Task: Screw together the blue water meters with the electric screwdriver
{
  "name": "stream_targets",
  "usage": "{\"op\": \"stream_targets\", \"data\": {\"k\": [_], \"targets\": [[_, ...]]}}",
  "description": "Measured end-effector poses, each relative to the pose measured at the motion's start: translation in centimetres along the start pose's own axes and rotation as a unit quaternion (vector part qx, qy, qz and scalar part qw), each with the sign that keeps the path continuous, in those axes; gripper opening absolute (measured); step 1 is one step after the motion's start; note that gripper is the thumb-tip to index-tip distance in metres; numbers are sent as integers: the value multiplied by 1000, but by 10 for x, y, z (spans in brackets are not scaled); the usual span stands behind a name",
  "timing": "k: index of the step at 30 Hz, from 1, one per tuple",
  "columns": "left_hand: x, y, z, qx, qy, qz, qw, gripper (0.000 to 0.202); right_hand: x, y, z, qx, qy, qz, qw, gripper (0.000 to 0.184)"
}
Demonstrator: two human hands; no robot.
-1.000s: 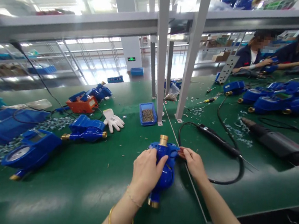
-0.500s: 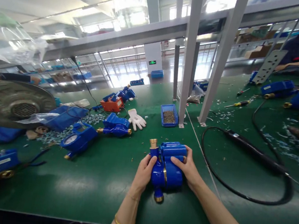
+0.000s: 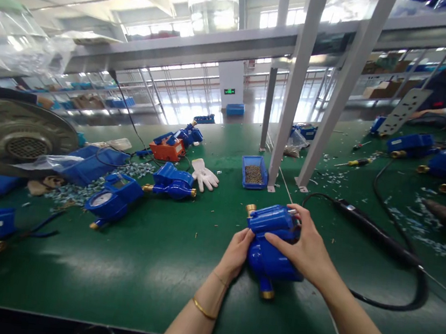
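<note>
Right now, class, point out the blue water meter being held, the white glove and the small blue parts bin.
blue water meter (image 3: pixel 272 262): head view, rounded lower body.
white glove (image 3: pixel 204 176): head view, palm.
blue parts bin (image 3: pixel 253 186): head view, front wall.

1 head-worn camera looks forward and down along the green counter (image 3: pixel 133 270). It is nearest the left hand (image 3: pixel 237 252) and right hand (image 3: pixel 306 250) around the blue meter (image 3: pixel 271 220), low centre.

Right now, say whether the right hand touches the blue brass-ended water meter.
Touching. Head view: right hand lies over the blue brass-ended water meter, fingers on it.
</note>
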State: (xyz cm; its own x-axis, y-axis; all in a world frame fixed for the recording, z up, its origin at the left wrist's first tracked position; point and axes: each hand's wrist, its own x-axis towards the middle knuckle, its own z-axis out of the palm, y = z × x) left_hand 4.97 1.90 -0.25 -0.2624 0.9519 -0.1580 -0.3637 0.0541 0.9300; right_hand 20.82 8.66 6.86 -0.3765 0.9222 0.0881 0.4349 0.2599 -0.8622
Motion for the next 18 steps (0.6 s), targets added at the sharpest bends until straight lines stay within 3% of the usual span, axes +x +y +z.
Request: {"op": "stream_targets", "data": {"k": [6,9,12,13,15,18], "targets": [[13,-9,-7,90,47,-6,995,65,5,-9,2,-117,-12,27,993,89],[10,7,-22,162,97,17,982,51,5,-16,13,-147,-14,44,988,88],[1,30,-31,200,172,82,961,38,6,-28,25,-178,-12,49,983,86],[-2,38,-32,204,173,112,957,41,6,-31,28,-180,-17,40,983,86],[-9,49,-31,222,124,165,953,56,7,-32,30,-163,-35,4,986,88],[-12,58,-33,257,42,176,949,77,14,-18,23,-69,-99,-29,992,95]]}}
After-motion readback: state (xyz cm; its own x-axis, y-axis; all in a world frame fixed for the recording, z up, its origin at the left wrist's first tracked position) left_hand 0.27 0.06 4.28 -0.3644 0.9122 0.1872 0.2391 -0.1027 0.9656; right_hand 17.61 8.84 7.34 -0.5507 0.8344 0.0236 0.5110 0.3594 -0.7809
